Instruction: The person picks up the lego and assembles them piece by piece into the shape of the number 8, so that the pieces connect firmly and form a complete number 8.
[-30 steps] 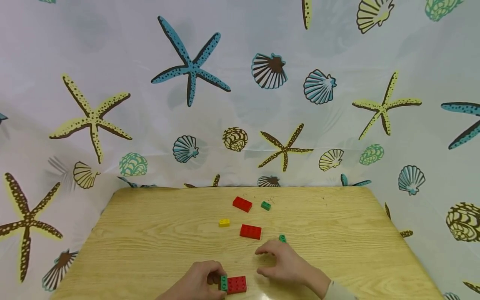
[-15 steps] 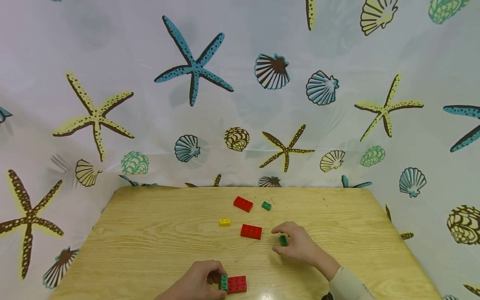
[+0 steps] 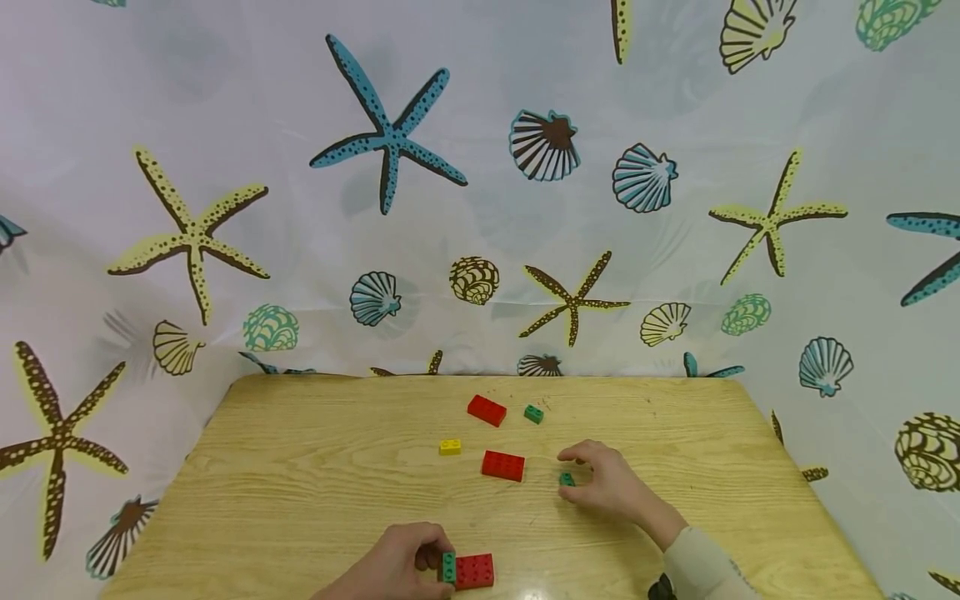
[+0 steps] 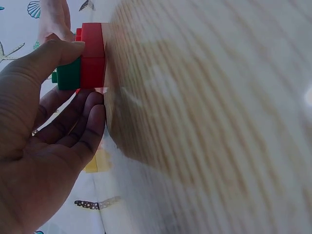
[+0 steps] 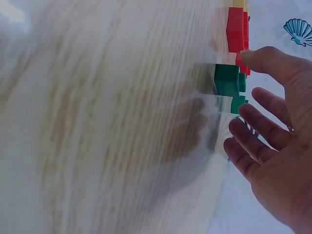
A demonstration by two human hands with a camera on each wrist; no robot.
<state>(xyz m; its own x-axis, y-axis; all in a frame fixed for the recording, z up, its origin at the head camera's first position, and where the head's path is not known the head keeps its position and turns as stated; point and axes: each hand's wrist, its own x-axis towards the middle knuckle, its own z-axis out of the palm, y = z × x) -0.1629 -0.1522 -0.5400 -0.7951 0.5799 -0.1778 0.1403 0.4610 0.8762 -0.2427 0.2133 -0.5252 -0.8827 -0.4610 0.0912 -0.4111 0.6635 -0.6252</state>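
At the table's front, my left hand [image 3: 397,562] pinches a small green toy brick [image 3: 448,567] fixed on one end of a red toy brick [image 3: 475,571]. Its thumb lies along the stacked pair in the left wrist view, where the red brick [image 4: 92,41] is close to the tabletop and the green brick [image 4: 69,75] sits on its studs. My right hand [image 3: 611,483] is spread with thumb and fingers apart beside another small green brick [image 3: 567,479]. The right wrist view shows a gap between that green brick [image 5: 226,79] and the fingers.
Beyond the hands, a red brick [image 3: 503,466] and a yellow brick [image 3: 450,447] lie mid-table. Another red brick [image 3: 487,410] and a green brick [image 3: 533,413] are farther back. A white curtain [image 3: 480,208] with starfish and shells hangs behind the wooden table [image 3: 315,467].
My right hand has moved right and farther from me, from near the front to the small green brick. The left hand keeps its grip on the stacked bricks in the same place.
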